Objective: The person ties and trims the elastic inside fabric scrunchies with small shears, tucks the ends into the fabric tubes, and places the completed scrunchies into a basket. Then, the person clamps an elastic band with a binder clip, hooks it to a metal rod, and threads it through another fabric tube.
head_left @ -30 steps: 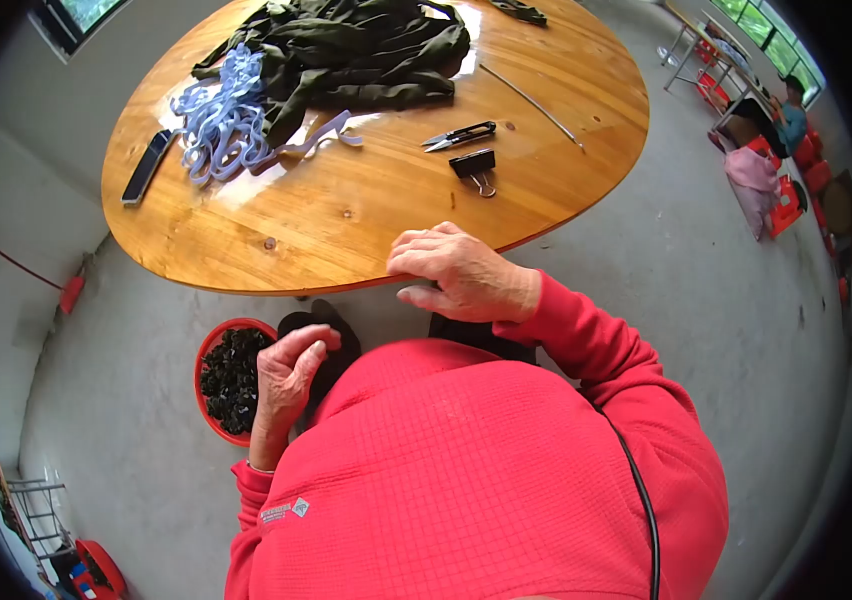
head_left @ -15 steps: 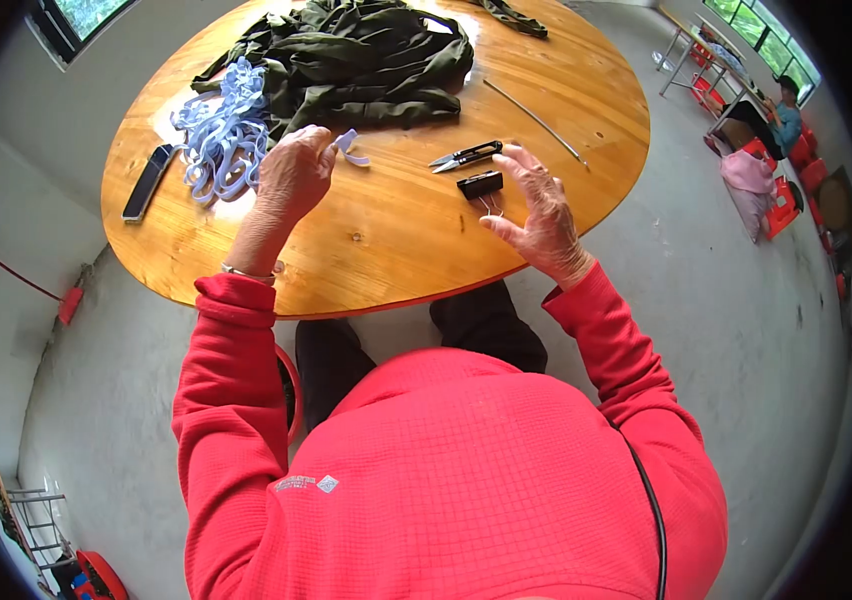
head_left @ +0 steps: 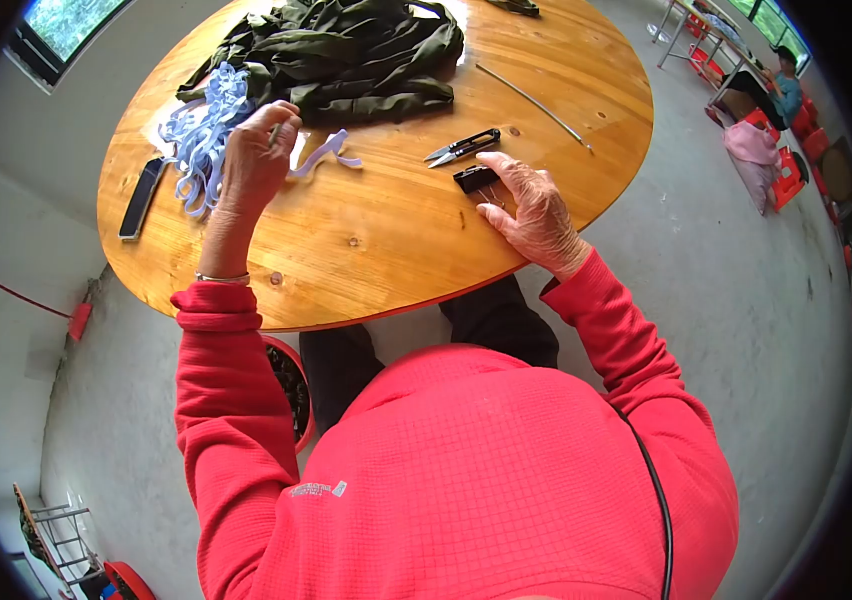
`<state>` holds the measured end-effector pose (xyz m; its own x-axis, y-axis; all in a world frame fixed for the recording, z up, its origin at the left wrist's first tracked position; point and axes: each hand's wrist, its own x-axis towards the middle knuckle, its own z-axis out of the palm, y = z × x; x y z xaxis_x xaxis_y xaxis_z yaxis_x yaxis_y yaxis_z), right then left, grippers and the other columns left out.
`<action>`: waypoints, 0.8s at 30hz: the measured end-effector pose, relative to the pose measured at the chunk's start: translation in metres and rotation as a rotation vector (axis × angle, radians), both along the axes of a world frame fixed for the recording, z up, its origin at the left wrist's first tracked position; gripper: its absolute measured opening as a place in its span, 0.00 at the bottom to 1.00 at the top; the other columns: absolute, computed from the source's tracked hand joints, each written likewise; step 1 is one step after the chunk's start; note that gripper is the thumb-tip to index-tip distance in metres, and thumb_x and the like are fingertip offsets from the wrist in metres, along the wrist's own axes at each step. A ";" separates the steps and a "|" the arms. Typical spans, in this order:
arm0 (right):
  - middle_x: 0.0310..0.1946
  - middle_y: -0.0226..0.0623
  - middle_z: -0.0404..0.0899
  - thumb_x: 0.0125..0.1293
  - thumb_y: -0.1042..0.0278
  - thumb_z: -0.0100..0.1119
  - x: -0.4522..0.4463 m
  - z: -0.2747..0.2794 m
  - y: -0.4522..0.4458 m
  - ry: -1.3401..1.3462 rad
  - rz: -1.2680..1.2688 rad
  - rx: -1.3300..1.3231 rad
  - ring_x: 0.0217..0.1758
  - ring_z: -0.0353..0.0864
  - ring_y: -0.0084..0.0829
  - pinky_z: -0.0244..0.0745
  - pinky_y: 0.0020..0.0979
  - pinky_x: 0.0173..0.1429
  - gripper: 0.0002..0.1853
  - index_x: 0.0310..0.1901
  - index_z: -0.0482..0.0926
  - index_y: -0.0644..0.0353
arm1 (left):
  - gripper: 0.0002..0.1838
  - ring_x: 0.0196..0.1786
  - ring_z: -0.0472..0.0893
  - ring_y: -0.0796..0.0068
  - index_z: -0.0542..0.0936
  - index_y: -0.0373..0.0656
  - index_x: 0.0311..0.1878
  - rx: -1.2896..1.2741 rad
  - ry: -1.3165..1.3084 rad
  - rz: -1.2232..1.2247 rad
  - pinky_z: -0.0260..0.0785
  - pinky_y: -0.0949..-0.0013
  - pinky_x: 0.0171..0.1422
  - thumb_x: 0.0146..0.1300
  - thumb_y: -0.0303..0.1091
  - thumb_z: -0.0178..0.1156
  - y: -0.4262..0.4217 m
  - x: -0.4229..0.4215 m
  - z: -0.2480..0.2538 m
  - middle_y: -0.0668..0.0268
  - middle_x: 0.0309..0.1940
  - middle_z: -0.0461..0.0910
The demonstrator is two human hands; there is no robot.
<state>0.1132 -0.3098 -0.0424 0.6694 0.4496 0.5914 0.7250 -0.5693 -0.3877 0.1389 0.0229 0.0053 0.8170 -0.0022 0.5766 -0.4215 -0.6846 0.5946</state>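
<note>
My left hand [head_left: 261, 155] is raised over the table's left side, fingers bent and pinched together. Whatever they hold is hidden. A light blue fabric strip [head_left: 328, 153] emerges just right of it, and a heap of the same strips [head_left: 208, 135] lies beside and behind the hand. My right hand [head_left: 536, 210] rests at a black binder clip [head_left: 473, 179], thumb and index finger apart around its wire handles. The index fingertip appears to touch the clip. Thread snips [head_left: 464, 147] with black handles lie just beyond the clip.
Dark green cloth [head_left: 346, 60] is piled at the back of the round wooden table [head_left: 376, 265]. A thin rod [head_left: 536, 103] lies at right, a dark phone-like object [head_left: 143, 200] at left. A red tub [head_left: 296, 390] stands below the edge. A person [head_left: 781, 95] sits far right.
My left hand has moved left and up, and more of the blue strip shows beside it. My right hand has come down closer around the binder clip. The view has shifted slightly.
</note>
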 end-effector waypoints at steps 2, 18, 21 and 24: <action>0.53 0.41 0.74 0.48 0.72 0.65 0.002 0.000 0.001 -0.016 -0.003 0.002 0.54 0.74 0.38 0.65 0.35 0.55 0.31 0.58 0.68 0.56 | 0.06 0.33 0.79 0.60 0.78 0.44 0.38 0.303 0.037 0.003 0.69 0.64 0.37 0.57 0.31 0.60 0.006 0.005 -0.008 0.60 0.30 0.79; 0.53 0.42 0.74 0.49 0.73 0.64 0.001 -0.002 0.000 0.015 -0.010 0.022 0.54 0.75 0.38 0.64 0.34 0.56 0.31 0.58 0.68 0.56 | 0.05 0.24 0.77 0.82 0.77 0.35 0.34 -0.439 0.104 -0.217 0.68 0.78 0.28 0.61 0.26 0.54 -0.024 -0.037 0.047 0.65 0.26 0.80; 0.56 0.44 0.71 0.48 0.71 0.65 0.001 -0.001 0.001 -0.030 -0.010 0.035 0.57 0.72 0.40 0.64 0.37 0.56 0.33 0.60 0.68 0.54 | 0.05 0.18 0.75 0.81 0.77 0.35 0.33 -0.540 0.244 -0.331 0.66 0.80 0.21 0.58 0.24 0.53 -0.032 -0.066 0.053 0.62 0.26 0.80; 0.58 0.45 0.69 0.48 0.68 0.66 -0.002 0.005 -0.001 -0.159 -0.027 -0.016 0.61 0.69 0.44 0.63 0.39 0.57 0.34 0.60 0.67 0.53 | 0.05 0.15 0.74 0.81 0.78 0.34 0.31 -0.637 0.390 -0.374 0.62 0.81 0.17 0.56 0.25 0.54 -0.032 -0.077 0.033 0.63 0.26 0.80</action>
